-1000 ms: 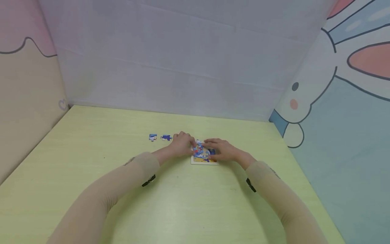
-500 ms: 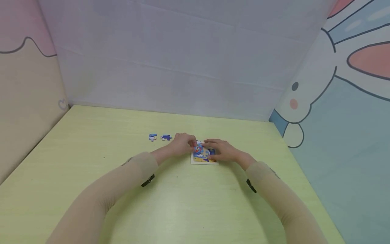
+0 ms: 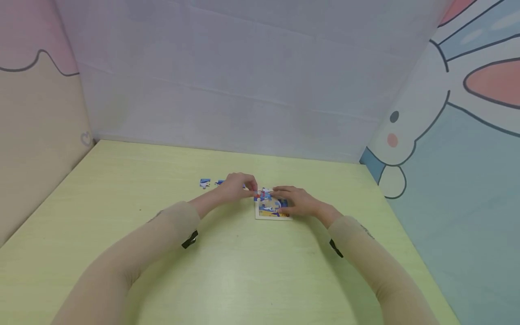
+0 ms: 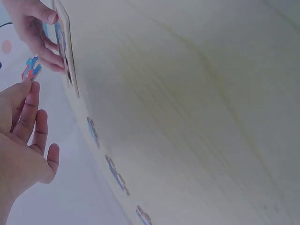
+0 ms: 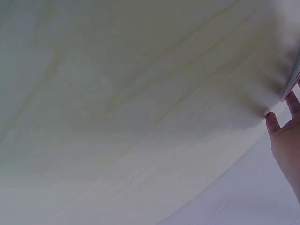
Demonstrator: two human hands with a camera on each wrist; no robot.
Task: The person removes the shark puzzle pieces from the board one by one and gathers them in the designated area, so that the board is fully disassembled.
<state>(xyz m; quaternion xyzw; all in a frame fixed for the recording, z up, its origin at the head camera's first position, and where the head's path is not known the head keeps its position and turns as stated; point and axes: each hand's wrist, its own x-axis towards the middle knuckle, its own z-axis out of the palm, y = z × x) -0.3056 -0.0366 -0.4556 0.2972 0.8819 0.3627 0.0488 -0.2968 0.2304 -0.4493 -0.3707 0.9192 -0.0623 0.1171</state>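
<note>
My left hand (image 3: 235, 187) pinches a blue and red jigsaw puzzle piece (image 4: 32, 69) between thumb and index finger, its other fingers loosely bent. In the left wrist view the piece is up off the table, short of the puzzle board (image 4: 69, 51). My right hand (image 3: 298, 200) rests on the right side of that board, fingers spread over the picture. The light-framed board (image 3: 273, 218) holds several fitted pieces in blue, white and yellow, with bare tan patches among them; the right fingers hide part of it.
Left of the board three loose puzzle pieces lie in a row: one piece (image 4: 93, 132) nearest the board, a middle piece (image 4: 116, 175) and a far piece (image 3: 205, 183). The pale yellow table (image 3: 243, 271) ends at a whitish back wall (image 3: 227, 90).
My left hand has drawn up and left from the board, with the puzzle piece now held at its left edge. The right hand stays in place on the board.
</note>
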